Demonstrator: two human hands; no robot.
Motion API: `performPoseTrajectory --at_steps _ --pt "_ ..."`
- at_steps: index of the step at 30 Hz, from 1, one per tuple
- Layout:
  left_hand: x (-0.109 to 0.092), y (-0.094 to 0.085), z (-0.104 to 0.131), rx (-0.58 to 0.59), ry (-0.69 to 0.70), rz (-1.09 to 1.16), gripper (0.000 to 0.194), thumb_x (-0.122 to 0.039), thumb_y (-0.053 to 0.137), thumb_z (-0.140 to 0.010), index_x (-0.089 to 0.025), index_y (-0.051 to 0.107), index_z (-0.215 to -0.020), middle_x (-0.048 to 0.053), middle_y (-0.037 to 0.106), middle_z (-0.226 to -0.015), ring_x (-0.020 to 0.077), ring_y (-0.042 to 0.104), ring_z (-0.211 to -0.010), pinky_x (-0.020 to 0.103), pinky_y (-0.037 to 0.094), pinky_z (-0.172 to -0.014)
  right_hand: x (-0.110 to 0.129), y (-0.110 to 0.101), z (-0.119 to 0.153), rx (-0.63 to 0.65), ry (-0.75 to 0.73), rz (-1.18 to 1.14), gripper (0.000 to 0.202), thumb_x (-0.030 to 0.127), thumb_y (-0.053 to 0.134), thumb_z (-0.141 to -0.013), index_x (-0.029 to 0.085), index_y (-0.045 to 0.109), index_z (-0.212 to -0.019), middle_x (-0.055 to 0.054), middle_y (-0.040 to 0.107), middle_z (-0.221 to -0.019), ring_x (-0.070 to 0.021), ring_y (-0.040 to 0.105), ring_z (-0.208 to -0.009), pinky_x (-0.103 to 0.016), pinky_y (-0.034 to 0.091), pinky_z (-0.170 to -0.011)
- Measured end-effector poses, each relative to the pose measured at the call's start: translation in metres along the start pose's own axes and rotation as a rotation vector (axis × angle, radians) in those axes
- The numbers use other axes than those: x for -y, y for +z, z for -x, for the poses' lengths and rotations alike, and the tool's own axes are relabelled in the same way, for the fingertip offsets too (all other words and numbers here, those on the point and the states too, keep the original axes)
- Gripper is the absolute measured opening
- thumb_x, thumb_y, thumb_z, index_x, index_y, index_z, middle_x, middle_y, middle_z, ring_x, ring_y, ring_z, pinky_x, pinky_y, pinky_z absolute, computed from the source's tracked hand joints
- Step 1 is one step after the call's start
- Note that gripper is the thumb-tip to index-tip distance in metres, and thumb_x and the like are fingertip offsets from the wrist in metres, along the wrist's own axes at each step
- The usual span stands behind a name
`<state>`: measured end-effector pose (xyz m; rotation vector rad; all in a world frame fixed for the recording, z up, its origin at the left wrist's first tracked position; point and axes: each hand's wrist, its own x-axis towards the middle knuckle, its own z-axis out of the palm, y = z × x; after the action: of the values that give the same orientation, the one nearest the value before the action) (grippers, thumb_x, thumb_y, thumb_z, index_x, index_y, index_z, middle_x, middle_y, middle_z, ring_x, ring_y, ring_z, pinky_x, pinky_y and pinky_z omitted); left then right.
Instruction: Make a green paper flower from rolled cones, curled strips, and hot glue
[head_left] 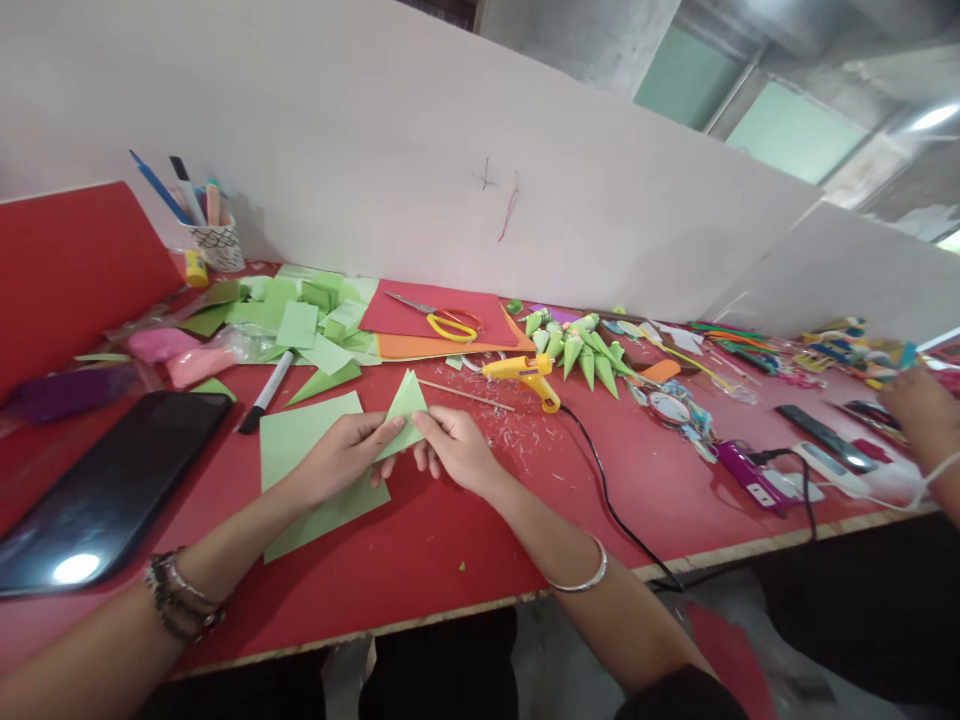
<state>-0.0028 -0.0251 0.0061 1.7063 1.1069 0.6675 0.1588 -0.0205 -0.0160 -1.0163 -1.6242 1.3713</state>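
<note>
Between my two hands is a piece of light green paper (406, 408), folded to a pointed triangle with its tip up. My left hand (346, 452) pinches its left side between thumb and fingers. On the right side, my right hand (459, 450) grips the same paper with thumb and fingertips. Beneath my left hand lies a larger light green sheet (300, 530), flat on the red table (465, 570). A thin wooden stick (466, 395) rests just behind my hands. The yellow glue gun (525, 376) lies to the right of the stick.
Green paper scraps (300, 322) pile up at the back left. Yellow-handled scissors (450, 322) lie on red card. Green paper cones (581, 350) cluster behind the glue gun. A black phone (112, 480) lies at left. A black cable (600, 470) crosses to the table edge. Another person's hand (922, 410) is at far right.
</note>
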Motion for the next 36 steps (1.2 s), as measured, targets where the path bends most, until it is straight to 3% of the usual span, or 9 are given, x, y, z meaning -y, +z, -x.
performPoseTrajectory --at_steps 14,21,27,32,36 --pt "0.0036 0.008 0.0007 -0.084 0.074 -0.036 0.035 -0.048 0.032 -0.085 -0.019 0.043 -0.069 -0.005 0.045 -0.054 0.0097 0.042 -0.042 0.021 0.037 -0.042 0.0034 0.0021 0.0027 -0.013 0.009 0.057 0.035 0.046 0.049 -0.079 0.019 0.038 -0.06 0.008 0.046 -0.04 -0.0034 0.034 -0.028 -0.016 0.023 -0.031" --pt "0.0029 0.0069 0.002 -0.007 0.115 -0.057 0.041 -0.046 0.025 -0.089 -0.018 0.048 -0.069 -0.004 0.048 -0.051 0.0111 0.043 -0.043 0.022 0.038 -0.047 0.0008 0.0013 0.0016 0.028 -0.003 -0.034 0.038 0.049 0.032 -0.086 0.017 0.046 -0.07 0.006 0.049 -0.045 -0.0036 0.038 -0.03 -0.016 0.026 -0.032" --pt "0.0022 0.007 0.0023 0.017 0.151 -0.038 0.037 -0.041 0.028 -0.089 -0.019 0.047 -0.067 -0.004 0.046 -0.052 0.0115 0.044 -0.048 0.023 0.038 -0.052 -0.0032 -0.0004 -0.0001 0.063 -0.034 -0.013 0.04 0.048 0.035 -0.085 0.017 0.047 -0.064 0.005 0.046 -0.046 -0.0045 0.04 -0.036 -0.017 0.03 -0.038" --pt "0.0022 0.0076 0.0016 -0.092 0.179 -0.094 0.032 -0.041 0.033 -0.087 -0.02 0.039 -0.065 -0.004 0.045 -0.06 0.012 0.043 -0.057 0.022 0.037 -0.057 -0.0026 -0.0011 0.0001 0.015 -0.067 -0.002 0.037 0.046 0.043 -0.082 0.017 0.048 -0.06 0.005 0.042 -0.05 -0.0063 0.04 -0.045 -0.019 0.032 -0.045" --pt "0.0026 0.0058 0.0014 -0.035 0.167 -0.13 0.033 -0.04 0.03 -0.088 -0.019 0.038 -0.063 -0.004 0.043 -0.058 0.0112 0.041 -0.055 0.023 0.037 -0.057 -0.0008 -0.0015 0.0005 -0.002 -0.098 0.039 0.036 0.046 0.045 -0.081 0.018 0.046 -0.059 0.005 0.037 -0.051 -0.0071 0.037 -0.047 -0.02 0.029 -0.046"
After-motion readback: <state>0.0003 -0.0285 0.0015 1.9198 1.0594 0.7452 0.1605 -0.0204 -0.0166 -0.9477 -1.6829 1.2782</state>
